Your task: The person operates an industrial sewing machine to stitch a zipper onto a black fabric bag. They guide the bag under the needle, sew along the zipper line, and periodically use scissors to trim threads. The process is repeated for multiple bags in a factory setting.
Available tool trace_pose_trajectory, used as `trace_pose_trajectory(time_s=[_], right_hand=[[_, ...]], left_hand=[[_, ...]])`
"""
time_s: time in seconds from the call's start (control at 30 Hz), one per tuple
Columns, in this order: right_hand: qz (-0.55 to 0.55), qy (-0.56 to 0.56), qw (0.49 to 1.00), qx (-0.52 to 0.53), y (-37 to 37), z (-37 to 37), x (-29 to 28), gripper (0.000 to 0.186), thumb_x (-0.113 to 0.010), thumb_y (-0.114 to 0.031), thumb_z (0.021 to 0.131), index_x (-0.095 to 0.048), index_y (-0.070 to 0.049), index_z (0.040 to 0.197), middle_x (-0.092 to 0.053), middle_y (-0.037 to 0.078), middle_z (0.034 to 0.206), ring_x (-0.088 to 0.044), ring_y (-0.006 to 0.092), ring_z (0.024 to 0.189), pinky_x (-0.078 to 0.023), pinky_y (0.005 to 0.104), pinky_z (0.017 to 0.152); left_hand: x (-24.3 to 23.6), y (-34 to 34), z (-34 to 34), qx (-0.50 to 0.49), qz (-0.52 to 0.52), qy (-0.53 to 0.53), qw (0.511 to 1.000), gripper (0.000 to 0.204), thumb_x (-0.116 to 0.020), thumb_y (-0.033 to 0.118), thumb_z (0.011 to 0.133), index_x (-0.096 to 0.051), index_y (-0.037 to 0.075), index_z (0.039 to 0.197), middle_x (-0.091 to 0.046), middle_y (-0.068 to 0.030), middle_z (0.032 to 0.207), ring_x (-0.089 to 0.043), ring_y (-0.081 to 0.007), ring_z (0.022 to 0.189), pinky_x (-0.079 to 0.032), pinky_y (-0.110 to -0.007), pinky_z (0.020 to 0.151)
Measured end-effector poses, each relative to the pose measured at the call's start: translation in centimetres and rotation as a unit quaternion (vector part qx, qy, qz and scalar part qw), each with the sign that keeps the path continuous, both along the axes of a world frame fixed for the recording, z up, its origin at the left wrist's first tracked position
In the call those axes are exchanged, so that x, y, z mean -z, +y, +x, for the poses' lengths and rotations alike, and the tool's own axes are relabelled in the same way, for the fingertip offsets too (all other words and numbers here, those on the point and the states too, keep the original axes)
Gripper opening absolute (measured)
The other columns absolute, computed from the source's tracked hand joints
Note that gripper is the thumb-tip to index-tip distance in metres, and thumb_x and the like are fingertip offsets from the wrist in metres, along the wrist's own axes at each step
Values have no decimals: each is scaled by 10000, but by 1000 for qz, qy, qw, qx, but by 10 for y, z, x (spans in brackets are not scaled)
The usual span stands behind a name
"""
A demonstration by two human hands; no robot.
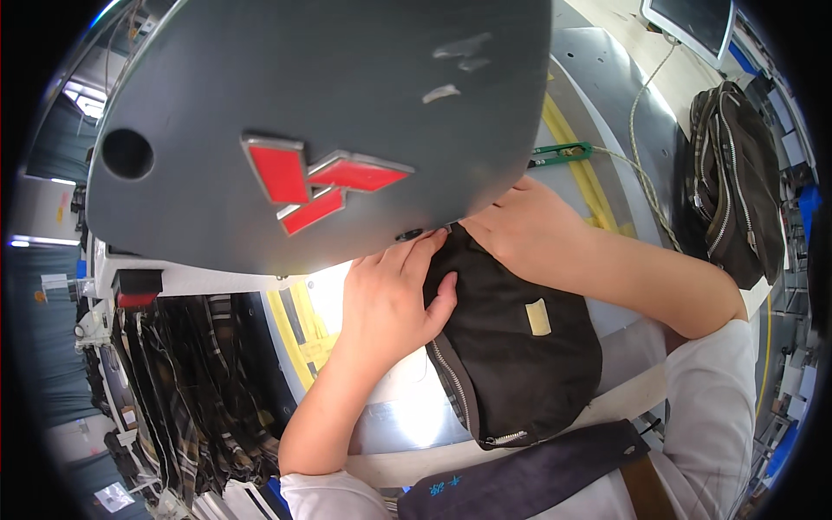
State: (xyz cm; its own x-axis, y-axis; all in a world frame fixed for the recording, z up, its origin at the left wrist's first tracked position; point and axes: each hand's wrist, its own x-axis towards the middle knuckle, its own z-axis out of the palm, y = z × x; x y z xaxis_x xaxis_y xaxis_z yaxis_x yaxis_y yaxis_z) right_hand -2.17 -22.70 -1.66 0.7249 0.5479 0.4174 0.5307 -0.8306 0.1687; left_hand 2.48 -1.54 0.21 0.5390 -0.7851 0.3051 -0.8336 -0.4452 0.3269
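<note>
From the head camera, the left hand (387, 303) is down on the black pouch (520, 373), its fingers extended and side by side, thumb spread well away from them — the palm side rests by the pouch's upper left edge, no clasp to be seen. Over on the right, the right hand (537, 230) comes across the pouch's top end, back of the hand up, fingers pointing in toward the machine head (347, 104). Whether those fingers pinch the cloth, I can't tell: their ends slip behind that dark housing.

The housing blocks plenty — the pouch's top end goes under it too, and the green snips (563, 154) near the right hand are partly covered at their left end. A screen (693, 22) is cut off at the upper edge.

Now the containers: the pouch lies on the worktable (425, 425) between the forearms, a silver zip (455, 386) down its left side, a pale yellow patch (539, 317) on its face; its inside doesn't show. At far right sits a dark bag (754, 191) with silver zips, contents hidden. Dark cloth pieces (191, 390), some plaid, bunch together at left.
</note>
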Motion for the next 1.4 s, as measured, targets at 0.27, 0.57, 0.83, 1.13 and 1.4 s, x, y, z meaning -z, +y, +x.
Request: trace_pose_trajectory(time_s=[0.27,0.57,0.83,1.13,1.4], right_hand=[[-1,2,1000,7,1,-1,-1,131,-622,-142,721,-671,-53,804,-537,26,874,-552,176,817,-448,285,711],[-15,-5,1000,7,0,3,-3,120,-627,-135,709,-671,-53,784,-537,29,874,-554,173,800,-450,290,700],[22,-5,1000,-5,-2,3,1,107,-628,-138,714,-676,-56,761,-533,29,866,-551,169,788,-451,293,692],[39,15,999,13,-7,18,0,123,-624,-120,742,-669,-34,818,-564,32,882,-563,172,775,-462,305,712],[38,32,999,-1,-7,12,-3,131,-623,-131,753,-674,-36,827,-574,34,902,-564,176,793,-462,312,729]], left_hand=[[-1,-1,0,0,13,-11,1000,386,-721,130,696,-657,1,1054,-646,-97,1147,-635,-292,1011,-491,-390,883],[-5,-2,1,-11,30,0,999,406,-731,144,698,-664,11,1075,-644,-92,1154,-629,-296,1031,-487,-388,895],[-3,-2,0,-2,29,-15,999,426,-738,161,703,-661,14,1095,-644,-90,1150,-627,-285,1038,-486,-396,901],[0,-4,9,-28,48,-9,998,426,-735,174,721,-654,-1,1100,-667,-134,1094,-653,-319,968,-528,-378,822],[-1,-4,7,-23,31,3,999,432,-738,175,715,-660,-8,1098,-677,-149,1075,-664,-324,950,-530,-383,832]])
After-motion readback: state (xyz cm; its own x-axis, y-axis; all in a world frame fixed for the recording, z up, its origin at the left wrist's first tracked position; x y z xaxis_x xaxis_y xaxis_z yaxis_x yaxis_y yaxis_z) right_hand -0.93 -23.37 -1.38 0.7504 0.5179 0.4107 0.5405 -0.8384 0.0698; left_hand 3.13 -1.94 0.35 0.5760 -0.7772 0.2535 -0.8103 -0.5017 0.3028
